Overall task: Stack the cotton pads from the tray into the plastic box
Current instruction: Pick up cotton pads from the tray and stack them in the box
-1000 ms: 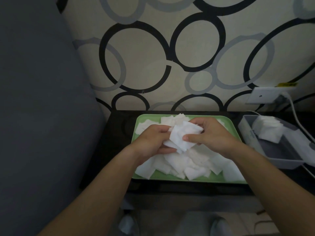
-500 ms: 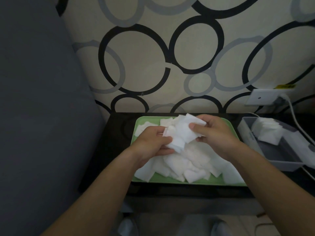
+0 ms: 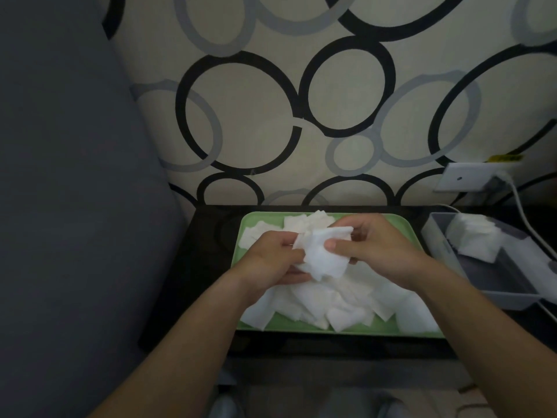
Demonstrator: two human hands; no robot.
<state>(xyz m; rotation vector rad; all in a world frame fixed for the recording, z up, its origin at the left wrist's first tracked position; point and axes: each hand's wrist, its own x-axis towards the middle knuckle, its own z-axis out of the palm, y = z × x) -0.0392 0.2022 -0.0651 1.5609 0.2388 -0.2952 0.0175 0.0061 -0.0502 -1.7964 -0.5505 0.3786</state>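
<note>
**Bunch of cotton pads (image 3: 324,257) held over the tray (image 3: 256,220)**

From my end of the feed, the only writing is on a yellow label (image 3: 505,158) above the white wall plate (image 3: 464,176) at far right. It carries dark marks, but they are too blurred for me to read.

My left hand (image 3: 271,260) grips the bunch from its left side, fingers curled in against the pads. My right hand (image 3: 379,251) pinches it from the other side, thumb pressed on the front. The fingers behind are mostly hidden by the white squares, so I cannot tell how many pads are in the bunch.

Below both hands, loose pads (image 3: 331,303) lie heaped and overlapping in the green tray. They cover most of its floor, and one at the near right corner lies over the rim. My forearms hide parts of the heap.

The plastic box (image 3: 506,285) sits on the dark table (image 3: 205,267), just right of the tray. A stack of pads (image 3: 473,239) rests at its far end. The box's right side is cut off by the frame edge, and a pale part there is unclear to me.

A white cable (image 3: 521,206) drops from the wall plate behind the box. At left, a grey cushion (image 3: 75,206) fills the view, dim and featureless.
</note>
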